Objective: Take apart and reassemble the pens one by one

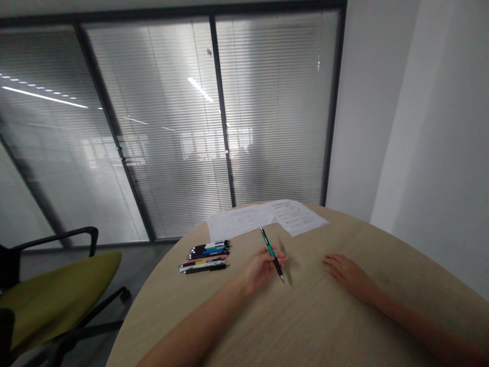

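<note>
Bare table point(305, 331) lies open at 6 o'clock of both hands, between the forearms. From the left hand point(260, 267), a row of pens point(206, 256) lies in the way at 9 o'clock, near but apart. Sheets of paper point(267, 216) lie at 12 o'clock along the far edge, with a strip of bare wood before them. The green pen point(272, 253) it holds juts toward 11 o'clock. The right hand point(346, 272) rests flat at 3 o'clock, with open wood between the two hands and more beyond it to the rim. A chair point(57, 285) stands off the table, far out at 9 o'clock.
</note>
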`<state>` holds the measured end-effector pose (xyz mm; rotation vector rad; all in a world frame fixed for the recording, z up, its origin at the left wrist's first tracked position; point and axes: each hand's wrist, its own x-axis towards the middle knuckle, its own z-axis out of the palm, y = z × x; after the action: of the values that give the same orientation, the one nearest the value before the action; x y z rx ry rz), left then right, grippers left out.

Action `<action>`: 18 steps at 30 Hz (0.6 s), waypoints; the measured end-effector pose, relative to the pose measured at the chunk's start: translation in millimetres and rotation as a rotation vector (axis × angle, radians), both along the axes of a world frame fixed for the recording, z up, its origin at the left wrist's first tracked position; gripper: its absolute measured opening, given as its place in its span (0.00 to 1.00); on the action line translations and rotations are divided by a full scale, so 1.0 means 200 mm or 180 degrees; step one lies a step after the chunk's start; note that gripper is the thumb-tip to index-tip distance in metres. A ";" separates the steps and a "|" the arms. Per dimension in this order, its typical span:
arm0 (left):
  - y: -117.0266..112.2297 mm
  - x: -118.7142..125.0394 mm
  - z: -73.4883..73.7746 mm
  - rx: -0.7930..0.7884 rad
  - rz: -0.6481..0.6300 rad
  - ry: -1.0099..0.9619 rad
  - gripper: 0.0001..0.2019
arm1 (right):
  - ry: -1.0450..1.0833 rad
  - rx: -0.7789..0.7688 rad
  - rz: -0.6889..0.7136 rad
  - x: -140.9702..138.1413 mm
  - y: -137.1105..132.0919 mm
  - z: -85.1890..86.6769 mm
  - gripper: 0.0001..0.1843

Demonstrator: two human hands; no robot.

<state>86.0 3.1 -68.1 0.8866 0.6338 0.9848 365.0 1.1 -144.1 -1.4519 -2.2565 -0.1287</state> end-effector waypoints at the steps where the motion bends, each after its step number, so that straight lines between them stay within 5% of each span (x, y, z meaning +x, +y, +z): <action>1: -0.01 0.02 -0.03 -0.0137 -0.0104 -0.0079 0.10 | -0.0011 0.0024 -0.0002 0.00 0.00 0.01 0.20; 7: -0.02 0.00 -0.05 -0.0566 -0.0602 -0.0488 0.03 | -0.0101 0.0269 -0.0029 -0.03 0.01 0.03 0.16; 13: 0.01 -0.03 0.00 -0.0688 -0.1069 -0.0681 0.25 | -0.0131 0.0396 0.0029 -0.05 0.01 0.04 0.13; 18: 0.00 0.02 0.01 -0.0575 -0.1274 -0.0722 0.32 | -0.0158 0.0384 -0.0029 -0.08 0.07 0.07 0.11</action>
<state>89.5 3.6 -65.7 0.6943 0.3278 0.6429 348.4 15.3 -129.3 -1.4105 -2.2400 -0.3017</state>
